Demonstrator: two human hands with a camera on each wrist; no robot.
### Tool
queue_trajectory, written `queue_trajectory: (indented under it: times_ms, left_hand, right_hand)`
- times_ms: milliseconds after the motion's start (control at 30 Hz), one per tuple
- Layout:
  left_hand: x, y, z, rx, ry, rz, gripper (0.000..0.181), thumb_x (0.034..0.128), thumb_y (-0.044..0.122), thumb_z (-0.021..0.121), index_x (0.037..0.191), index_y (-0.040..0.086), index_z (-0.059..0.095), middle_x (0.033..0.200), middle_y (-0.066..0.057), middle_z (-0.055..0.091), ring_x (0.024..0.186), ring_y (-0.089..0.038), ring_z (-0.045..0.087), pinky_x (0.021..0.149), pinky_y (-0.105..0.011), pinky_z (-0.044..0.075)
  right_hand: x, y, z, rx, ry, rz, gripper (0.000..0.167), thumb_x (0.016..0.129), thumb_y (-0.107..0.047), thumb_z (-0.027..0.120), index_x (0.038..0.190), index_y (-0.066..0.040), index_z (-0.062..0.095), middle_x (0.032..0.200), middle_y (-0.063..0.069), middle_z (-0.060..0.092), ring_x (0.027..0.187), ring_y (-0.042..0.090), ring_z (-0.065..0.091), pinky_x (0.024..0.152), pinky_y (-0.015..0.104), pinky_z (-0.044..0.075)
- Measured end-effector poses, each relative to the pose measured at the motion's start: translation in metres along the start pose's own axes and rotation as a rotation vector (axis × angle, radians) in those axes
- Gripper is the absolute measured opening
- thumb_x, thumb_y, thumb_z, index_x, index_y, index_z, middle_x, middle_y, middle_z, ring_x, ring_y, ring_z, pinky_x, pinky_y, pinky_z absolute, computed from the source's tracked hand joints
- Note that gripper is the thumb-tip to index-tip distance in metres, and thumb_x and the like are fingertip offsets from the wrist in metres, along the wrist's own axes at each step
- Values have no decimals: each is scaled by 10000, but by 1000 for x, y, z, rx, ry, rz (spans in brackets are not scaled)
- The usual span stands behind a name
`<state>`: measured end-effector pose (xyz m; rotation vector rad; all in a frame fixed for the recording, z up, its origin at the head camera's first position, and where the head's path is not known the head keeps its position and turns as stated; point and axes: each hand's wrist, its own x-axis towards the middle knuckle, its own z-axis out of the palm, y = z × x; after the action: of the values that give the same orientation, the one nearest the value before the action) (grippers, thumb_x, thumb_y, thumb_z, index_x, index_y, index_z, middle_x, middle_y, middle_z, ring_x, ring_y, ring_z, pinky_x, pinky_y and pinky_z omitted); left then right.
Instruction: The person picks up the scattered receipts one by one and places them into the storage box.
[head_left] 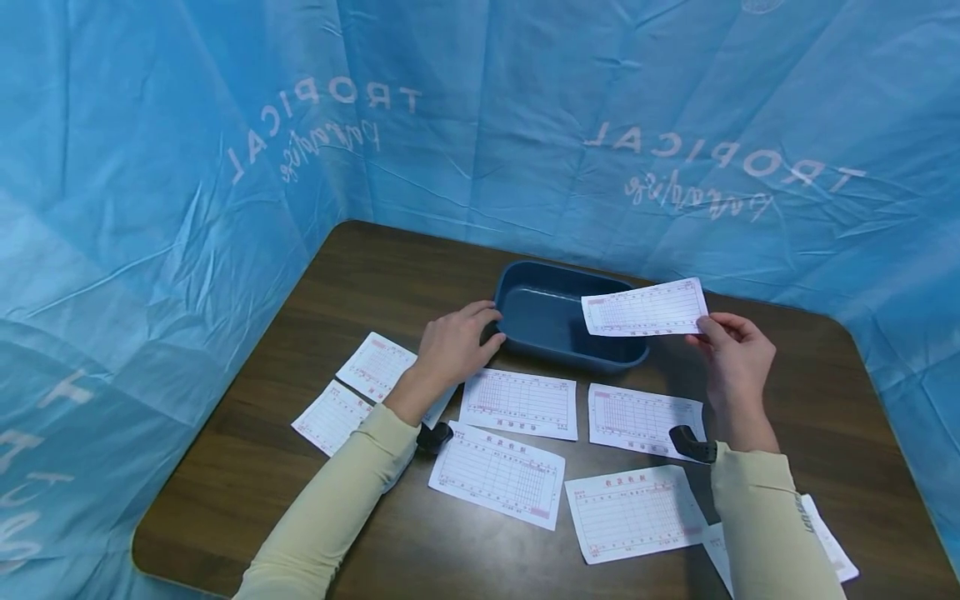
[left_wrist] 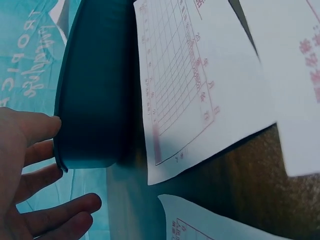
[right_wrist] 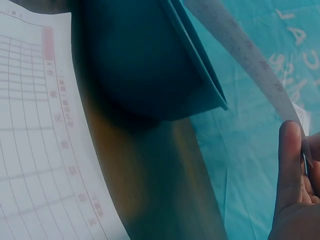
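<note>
Above the brown bench [head_left: 247,467], the right hand [head_left: 741,358] pinches a receipt slip [head_left: 645,308], partly hiding the tub [head_left: 577,357]. The relaxed left hand [head_left: 456,342] touches its rim; lower right, a sleeve [head_left: 772,533] covers papers [head_left: 717,546].

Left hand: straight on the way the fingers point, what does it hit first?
The dark blue rectangular tub, at its left end. The left hand has its fingers right at it, apparently touching, though contact is hard to judge.
</note>
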<state>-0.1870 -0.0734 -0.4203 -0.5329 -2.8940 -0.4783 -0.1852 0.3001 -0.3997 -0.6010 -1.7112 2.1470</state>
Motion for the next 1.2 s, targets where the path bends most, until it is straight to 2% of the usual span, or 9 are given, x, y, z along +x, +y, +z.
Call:
queue_trajectory:
  times_ms: [267, 533, 733, 933, 1200]
  left_hand:
    - [1, 3, 1, 5, -4, -1, 393, 932, 444, 582, 1257, 228, 634, 1376, 35, 522, 895, -175, 657, 593, -308, 503]
    - [5, 7, 2, 6, -6, 6, 398, 934, 443, 582, 1265, 228, 629, 1377, 32, 520, 998, -176, 637, 656, -329, 524]
    - [6, 8, 3, -5, -1, -2, 391, 930, 441, 590, 1257, 230, 634, 1370, 31, 525, 1046, -175, 621, 727, -344, 530]
    - [5, 7, 2, -18, -3, -1, 392, 932, 432, 588, 1261, 223, 633, 1371, 19, 526, 1080, -179, 609, 781, -354, 525]
    - [-1, 3, -2, -26, -21, -16, 385, 931, 426, 591, 1258, 226, 635, 1372, 25, 526, 1077, -172, 610, 797, -359, 520]
  right_hand:
    - [-1, 6, 9, -22, -18, -7, 468, 755, -170, 820, 1147, 4, 630, 1070, 107, 574, 819, 196, 657, 712, 260, 531]
    - [-3, 7, 17, -54, -32, 6, 448, 762, -186, 817, 1132, -28, 619, 1067, 101, 558, 831, 191, 639, 745, 268, 526]
    - [-5, 13, 26, -93, -59, 0, 408, 791, -165, 792, 1129, -21, 615, 1052, 101, 551, 813, 190, 642, 717, 249, 528]
    - [-10, 18, 39, -122, -83, -36, 367, 801, -165, 784, 1096, -22, 618, 1029, 113, 557, 790, 195, 635, 700, 251, 530]
    - [-15, 29, 53, -228, -141, -70, 391, 841, -185, 751, 1129, 15, 579, 1012, 130, 543, 770, 195, 659, 688, 251, 532]
